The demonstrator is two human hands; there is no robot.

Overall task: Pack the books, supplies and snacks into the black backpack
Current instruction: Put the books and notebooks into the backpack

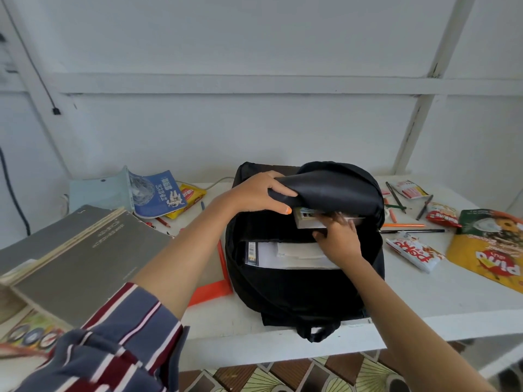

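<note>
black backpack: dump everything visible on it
The black backpack, soft fabric, lies flat on the white table, main compartment unzipped. The left hand grips the top flap, lifted. The right hand holds a small box at the opening. White-paged books sit inside. Its carry loop overhangs the table's front edge.

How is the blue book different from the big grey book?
The blue book is smaller and its cover curls open; the grey book is bigger and lies flat. The blue book sits farther back, the grey book nearer. Both lie left of the backpack, unpacked.
</note>
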